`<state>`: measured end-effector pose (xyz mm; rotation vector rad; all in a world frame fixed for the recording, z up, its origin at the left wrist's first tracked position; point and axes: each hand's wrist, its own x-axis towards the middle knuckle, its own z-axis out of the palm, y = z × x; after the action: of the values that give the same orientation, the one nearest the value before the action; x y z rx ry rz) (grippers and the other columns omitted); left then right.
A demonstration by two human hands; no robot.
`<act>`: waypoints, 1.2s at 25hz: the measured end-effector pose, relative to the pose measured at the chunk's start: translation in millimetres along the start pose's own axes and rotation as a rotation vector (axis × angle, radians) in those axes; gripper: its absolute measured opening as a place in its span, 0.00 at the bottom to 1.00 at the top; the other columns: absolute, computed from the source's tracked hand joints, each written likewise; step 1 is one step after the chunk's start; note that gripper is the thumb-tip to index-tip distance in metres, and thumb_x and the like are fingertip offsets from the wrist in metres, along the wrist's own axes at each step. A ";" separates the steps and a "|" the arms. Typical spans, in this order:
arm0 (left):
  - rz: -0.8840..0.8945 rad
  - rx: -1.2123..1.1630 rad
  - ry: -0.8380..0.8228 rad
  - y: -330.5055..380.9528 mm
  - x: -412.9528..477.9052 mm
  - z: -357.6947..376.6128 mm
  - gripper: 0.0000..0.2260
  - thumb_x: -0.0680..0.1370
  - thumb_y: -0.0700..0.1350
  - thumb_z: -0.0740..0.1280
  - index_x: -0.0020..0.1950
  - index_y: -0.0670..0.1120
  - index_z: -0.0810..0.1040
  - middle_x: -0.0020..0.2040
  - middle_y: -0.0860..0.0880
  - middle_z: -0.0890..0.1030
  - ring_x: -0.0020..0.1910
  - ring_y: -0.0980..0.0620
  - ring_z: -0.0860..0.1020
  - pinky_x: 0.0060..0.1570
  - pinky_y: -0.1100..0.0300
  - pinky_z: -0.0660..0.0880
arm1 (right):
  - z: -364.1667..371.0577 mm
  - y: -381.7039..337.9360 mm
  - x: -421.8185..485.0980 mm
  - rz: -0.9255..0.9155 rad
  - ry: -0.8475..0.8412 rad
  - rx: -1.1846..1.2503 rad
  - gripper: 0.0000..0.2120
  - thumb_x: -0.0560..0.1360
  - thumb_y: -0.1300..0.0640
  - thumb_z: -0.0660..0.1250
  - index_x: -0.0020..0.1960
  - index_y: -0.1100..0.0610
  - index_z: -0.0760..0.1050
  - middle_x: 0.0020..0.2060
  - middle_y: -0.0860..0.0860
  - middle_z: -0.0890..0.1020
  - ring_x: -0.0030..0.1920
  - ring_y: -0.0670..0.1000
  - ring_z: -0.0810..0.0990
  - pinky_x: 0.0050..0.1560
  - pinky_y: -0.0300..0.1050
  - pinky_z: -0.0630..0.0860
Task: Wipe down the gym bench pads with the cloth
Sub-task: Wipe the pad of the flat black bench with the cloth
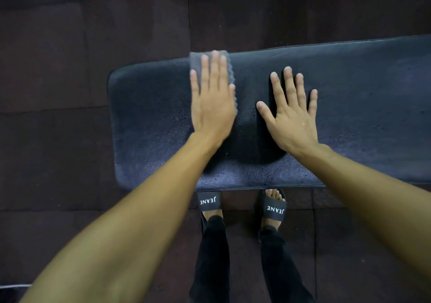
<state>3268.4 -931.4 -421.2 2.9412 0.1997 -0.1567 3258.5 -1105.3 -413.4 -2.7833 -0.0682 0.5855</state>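
A dark padded gym bench pad (pixel 349 116) runs across the view from centre left to the right edge. A grey cloth (pixel 195 60) lies on it near the far edge, mostly covered by my left hand (pixel 213 102), which presses flat on it with straight fingers. My right hand (pixel 290 116) rests flat on the bare pad to the right of the cloth, fingers spread. Small droplets or specks show on the pad between and below the hands.
Dark rubber floor tiles (pixel 70 69) surround the bench. My feet in black slides (pixel 274 206) stand at the pad's near edge, partly under it. The pad's left end (pixel 114 127) is rounded, with open floor beyond.
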 end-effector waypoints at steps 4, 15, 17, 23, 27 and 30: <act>0.139 0.029 -0.050 9.1 -92.0 9.3 0.25 0.85 0.48 0.48 0.80 0.41 0.50 0.81 0.44 0.52 0.80 0.46 0.50 0.78 0.45 0.52 | 1.9 2.1 -2.4 -0.009 0.020 0.024 0.32 0.82 0.36 0.47 0.80 0.43 0.40 0.80 0.44 0.38 0.79 0.48 0.35 0.76 0.56 0.32; -0.167 0.016 -0.006 -55.9 -51.3 -9.0 0.25 0.85 0.49 0.46 0.81 0.43 0.45 0.81 0.45 0.46 0.80 0.47 0.44 0.78 0.47 0.41 | 5.6 2.9 1.9 -0.023 0.039 -0.008 0.32 0.82 0.36 0.46 0.81 0.44 0.40 0.80 0.46 0.38 0.79 0.50 0.35 0.76 0.57 0.33; -0.091 0.027 0.000 -19.5 -62.1 1.9 0.26 0.85 0.49 0.46 0.81 0.42 0.47 0.81 0.44 0.48 0.80 0.46 0.46 0.78 0.46 0.44 | 4.1 3.0 1.6 -0.023 0.030 -0.003 0.32 0.82 0.36 0.46 0.81 0.44 0.40 0.80 0.45 0.38 0.79 0.50 0.35 0.76 0.57 0.33; 0.048 0.075 -0.037 -15.5 -163.9 13.4 0.25 0.84 0.47 0.49 0.80 0.41 0.51 0.81 0.44 0.53 0.80 0.47 0.50 0.78 0.45 0.49 | -10.3 9.2 -9.5 -0.064 0.038 0.045 0.31 0.82 0.40 0.52 0.81 0.46 0.48 0.81 0.46 0.46 0.80 0.49 0.43 0.78 0.54 0.41; -0.130 0.095 -0.063 -45.3 -150.8 3.5 0.26 0.84 0.48 0.46 0.81 0.42 0.47 0.81 0.44 0.48 0.80 0.48 0.45 0.78 0.45 0.44 | -28.9 54.9 -35.2 -0.078 0.221 0.104 0.25 0.81 0.46 0.58 0.77 0.50 0.62 0.79 0.48 0.59 0.78 0.50 0.58 0.77 0.52 0.48; -0.286 0.058 -0.011 -21.7 -110.7 4.4 0.26 0.84 0.49 0.46 0.81 0.42 0.46 0.81 0.45 0.47 0.80 0.46 0.45 0.78 0.45 0.44 | -28.1 115.5 -71.0 0.029 0.220 0.077 0.25 0.82 0.46 0.59 0.77 0.50 0.62 0.80 0.48 0.56 0.79 0.51 0.54 0.78 0.55 0.45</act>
<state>3155.8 -924.9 -416.4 2.9531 0.6240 -0.2216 3203.1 -1230.9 -395.5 -2.7585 0.0406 0.2796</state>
